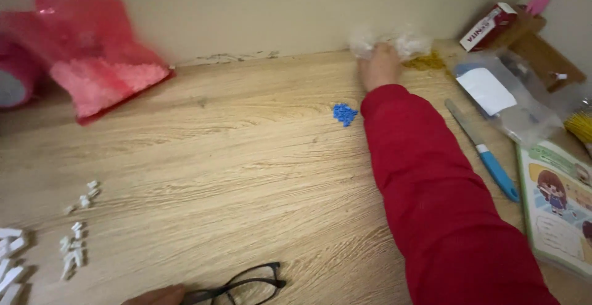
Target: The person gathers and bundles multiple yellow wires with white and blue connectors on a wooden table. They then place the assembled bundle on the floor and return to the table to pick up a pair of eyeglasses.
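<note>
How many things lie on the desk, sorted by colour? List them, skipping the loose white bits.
Red or pink: 2, the pink bag and the red box.
Blue: 2, the bead pile and the blue-handled tool.
Black: 1, the glasses.
Clear: 2, the crumpled wrap at the right hand, the plastic bag.
Total: 7

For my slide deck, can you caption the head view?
Right hand reaches a crumpled clear bag by the wall, past blue beads.

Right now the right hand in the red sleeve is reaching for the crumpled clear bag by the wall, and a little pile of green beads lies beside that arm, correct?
Not quite: the small bead pile is blue, not green, as the head view shows. The rest holds: the right hand is at the crumpled clear bag by the wall.
</note>
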